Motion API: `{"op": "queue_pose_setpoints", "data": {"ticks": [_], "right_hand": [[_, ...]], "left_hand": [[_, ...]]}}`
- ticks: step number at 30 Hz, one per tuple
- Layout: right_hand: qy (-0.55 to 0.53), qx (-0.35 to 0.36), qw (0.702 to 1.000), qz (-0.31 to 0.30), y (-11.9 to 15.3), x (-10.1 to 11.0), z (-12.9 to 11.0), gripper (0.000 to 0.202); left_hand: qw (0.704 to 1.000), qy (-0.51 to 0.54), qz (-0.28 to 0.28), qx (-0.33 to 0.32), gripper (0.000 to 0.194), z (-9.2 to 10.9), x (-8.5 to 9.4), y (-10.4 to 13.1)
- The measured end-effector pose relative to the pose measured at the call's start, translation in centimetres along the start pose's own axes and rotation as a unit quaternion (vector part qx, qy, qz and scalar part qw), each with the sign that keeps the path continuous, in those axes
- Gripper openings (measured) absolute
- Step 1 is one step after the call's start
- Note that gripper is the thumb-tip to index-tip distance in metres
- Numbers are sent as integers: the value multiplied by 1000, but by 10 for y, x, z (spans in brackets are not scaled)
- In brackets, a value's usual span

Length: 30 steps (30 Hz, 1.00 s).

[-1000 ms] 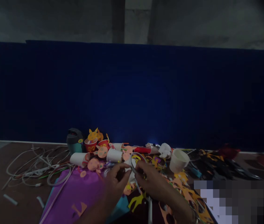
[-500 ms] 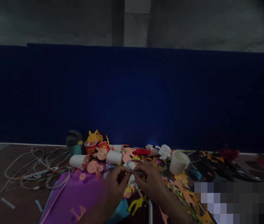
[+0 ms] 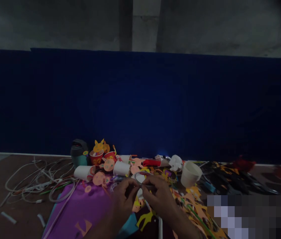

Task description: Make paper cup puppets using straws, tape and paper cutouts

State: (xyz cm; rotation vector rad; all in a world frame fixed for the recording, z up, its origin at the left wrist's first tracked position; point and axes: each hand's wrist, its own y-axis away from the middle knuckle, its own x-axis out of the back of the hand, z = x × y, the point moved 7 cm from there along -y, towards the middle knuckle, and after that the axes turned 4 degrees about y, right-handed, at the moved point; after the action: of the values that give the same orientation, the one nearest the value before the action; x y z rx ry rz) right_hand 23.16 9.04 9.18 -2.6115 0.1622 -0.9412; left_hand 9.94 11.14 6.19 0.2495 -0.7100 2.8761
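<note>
My left hand (image 3: pixel 125 194) and my right hand (image 3: pixel 157 192) meet at the fingertips, low in the middle of the view. Both are closed in a pinch, thumb against forefinger, over something too small and dark to make out. Just behind the fingertips lies a white round piece (image 3: pixel 140 177), partly covered by them. Beneath the right hand a thin pale strip (image 3: pixel 147 206) shows. Purple sheets (image 3: pixel 81 205) lie to the left of my left hand, with yellow paper cut-outs (image 3: pixel 145 219) and a blue piece (image 3: pixel 130 225) below the hands.
White paper cups (image 3: pixel 122 168) with pink animal cut-outs (image 3: pixel 99 179) lie behind the hands. A flask (image 3: pixel 79 154) and red cups (image 3: pixel 96 157) stand farther back. A tangled white cable (image 3: pixel 38 181) covers the left; a cream cup (image 3: pixel 191 175) and paper scraps (image 3: pixel 200 210) sit right.
My fingertips have drawn closer together, and the right hand has tilted slightly. Both hands stay in the same place; the surrounding things have not moved.
</note>
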Motion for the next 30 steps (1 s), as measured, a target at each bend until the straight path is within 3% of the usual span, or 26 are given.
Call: {"op": "queue_pose_setpoints", "data": {"ticks": [5, 7, 9, 12, 14, 17, 19, 22, 24, 27, 30], "right_hand": [[-189, -95, 977, -40, 4, -23, 17, 11], [-248, -120, 960, -49, 6, -32, 22, 14], [-239, -110, 964, -33, 6, -32, 22, 15], [-94, -49, 993, 44, 2, -9, 19, 14], [29, -17, 996, 88, -4, 11, 19, 15], [202, -27, 978, 38, -16, 24, 39, 20], [332, -72, 941, -20, -18, 24, 62, 22], [378, -107, 918, -55, -15, 20, 86, 17], [387, -118, 913, -63, -12, 16, 90, 15], [321, -93, 942, -33, -14, 13, 74, 14], [74, -53, 996, -14, -18, 5, 49, 20]], "left_hand": [[994, -41, -14, -101, 16, 15, 3, 5], [993, -33, -13, -112, 15, 17, 4, 7], [996, 6, -2, -92, 14, 17, 5, 8], [991, 125, 49, 6, 15, 11, 12, 5], [971, 205, 79, 92, 16, 1, 14, 2], [928, 314, 62, 193, 17, -15, 6, -3], [898, 372, 36, 231, 21, -24, -2, -5], [865, 425, 24, 265, 27, -31, -9, -4], [853, 439, 22, 283, 29, -32, -12, -2], [846, 439, 8, 303, 31, -30, -16, -1], [846, 426, -13, 320, 29, -28, -20, 2]]}}
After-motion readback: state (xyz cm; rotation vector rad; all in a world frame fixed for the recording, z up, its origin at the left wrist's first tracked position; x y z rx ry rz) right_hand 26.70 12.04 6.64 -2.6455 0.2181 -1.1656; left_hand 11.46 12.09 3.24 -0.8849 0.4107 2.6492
